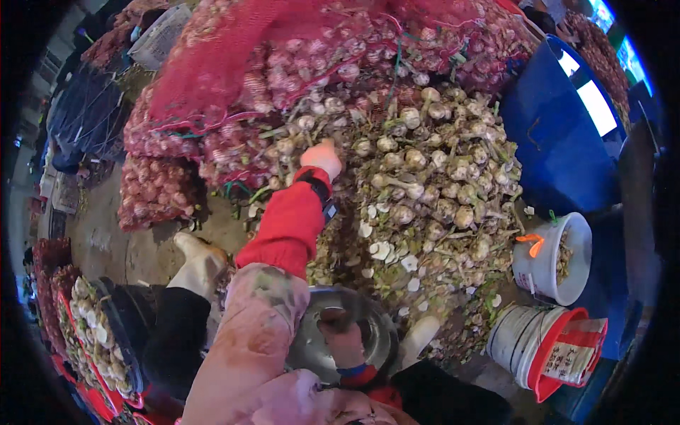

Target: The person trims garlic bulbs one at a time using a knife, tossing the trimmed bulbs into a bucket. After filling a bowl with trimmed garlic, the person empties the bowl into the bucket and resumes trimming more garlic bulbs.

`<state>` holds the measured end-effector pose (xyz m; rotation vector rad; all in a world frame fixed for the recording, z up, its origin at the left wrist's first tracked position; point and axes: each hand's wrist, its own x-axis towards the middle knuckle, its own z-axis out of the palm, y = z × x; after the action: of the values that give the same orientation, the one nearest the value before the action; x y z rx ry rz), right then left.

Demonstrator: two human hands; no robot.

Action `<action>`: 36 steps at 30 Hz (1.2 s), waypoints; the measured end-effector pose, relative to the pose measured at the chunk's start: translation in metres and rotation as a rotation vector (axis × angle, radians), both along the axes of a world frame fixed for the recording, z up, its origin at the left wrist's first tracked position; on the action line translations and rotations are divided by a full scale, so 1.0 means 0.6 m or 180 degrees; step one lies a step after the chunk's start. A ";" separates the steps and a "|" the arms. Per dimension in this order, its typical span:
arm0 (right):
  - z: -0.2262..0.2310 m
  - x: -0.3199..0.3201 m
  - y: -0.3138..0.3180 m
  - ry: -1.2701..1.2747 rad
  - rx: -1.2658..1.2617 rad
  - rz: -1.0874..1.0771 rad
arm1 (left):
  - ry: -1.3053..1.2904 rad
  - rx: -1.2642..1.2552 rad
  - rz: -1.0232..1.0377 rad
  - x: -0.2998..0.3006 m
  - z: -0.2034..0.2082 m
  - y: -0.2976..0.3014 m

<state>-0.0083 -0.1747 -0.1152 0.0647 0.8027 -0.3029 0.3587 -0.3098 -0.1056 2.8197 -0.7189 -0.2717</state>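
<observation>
My left hand [322, 157] stretches forward onto the near side of the heaped garlic bulbs [425, 170], between the loose pile and the red mesh sacks. Its fingers curl down and away; whatever is in them is hidden. Below, my right hand [343, 343] is over a shiny metal basin [388, 331] between my legs. That hand is dark and smeared, so its fingers do not show clearly. Pale cut garlic pieces [382, 251] lie along the pile's near edge, among dry stalks and husks.
Red mesh sacks [205, 78] full of garlic stand behind the pile. A big blue barrel [559, 134] is at right, above a white bucket [575, 262] and stacked buckets with a red rim [547, 354]. Pale boots [197, 263] are at left, near a sack of whitish garlic [92, 326].
</observation>
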 end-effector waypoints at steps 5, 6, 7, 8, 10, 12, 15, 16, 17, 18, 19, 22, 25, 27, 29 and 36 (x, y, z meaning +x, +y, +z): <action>-0.002 -0.015 -0.011 0.0947 -0.2802 0.1965 | 0.0374 -0.0811 -0.0140 -0.037 0.020 0.058; -0.017 -0.016 -0.008 0.0936 -0.2781 0.1958 | 0.0411 -0.0805 -0.0094 -0.057 0.035 0.080; -0.029 -0.013 -0.005 0.0903 -0.3182 0.1795 | 0.0733 -0.0943 -0.0177 -0.090 0.071 0.111; -0.037 -0.016 0.002 0.0861 -0.3585 0.1629 | 0.0911 -0.1500 -0.0272 -0.104 0.037 0.156; 0.015 -0.005 -0.004 0.0837 -0.3183 0.1745 | 0.1303 -0.1626 -0.0315 -0.184 0.096 0.244; 0.048 0.002 0.017 0.0844 -0.3123 0.1777 | 0.2084 -0.2220 0.0092 -0.258 0.130 0.349; 0.057 0.000 0.047 0.0832 -0.5129 0.2135 | 0.1824 -0.1350 0.0262 -0.350 0.173 0.459; 0.083 0.003 0.057 0.0706 -0.5459 0.2511 | 0.1829 -0.1220 0.0327 -0.377 0.183 0.491; 0.097 0.002 0.069 0.0574 -0.5769 0.2583 | 0.1839 -0.1105 0.0361 -0.398 0.191 0.517; 0.107 -0.001 0.083 0.0439 -0.6079 0.2650 | 0.1848 -0.1094 0.0409 -0.415 0.199 0.543; 0.112 -0.002 0.095 0.0392 -0.6077 0.2676 | 0.1725 -0.1311 0.0249 -0.429 0.207 0.565; 0.125 -0.005 0.126 0.0114 -0.6349 0.3417 | 0.1450 -0.1758 -0.0059 -0.465 0.225 0.616; 0.135 -0.007 0.144 0.0142 -0.6701 0.3969 | 0.1238 -0.2294 -0.0093 -0.494 0.218 0.632; 0.131 -0.010 0.153 0.0016 -0.6704 0.3981 | 0.1225 -0.2087 0.0139 -0.506 0.213 0.651; 0.129 -0.015 0.155 -0.0028 -0.6628 0.3837 | 0.0807 -0.1955 0.0232 -0.519 0.188 0.662; 0.099 -0.014 0.169 -0.0280 -0.6540 0.3807 | 0.0508 -0.2045 0.0987 -0.567 0.196 0.665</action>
<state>-0.0167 -0.0733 -0.0558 -2.2140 0.0262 0.1452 0.0184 0.0894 0.0121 2.2172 -0.2572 -0.1686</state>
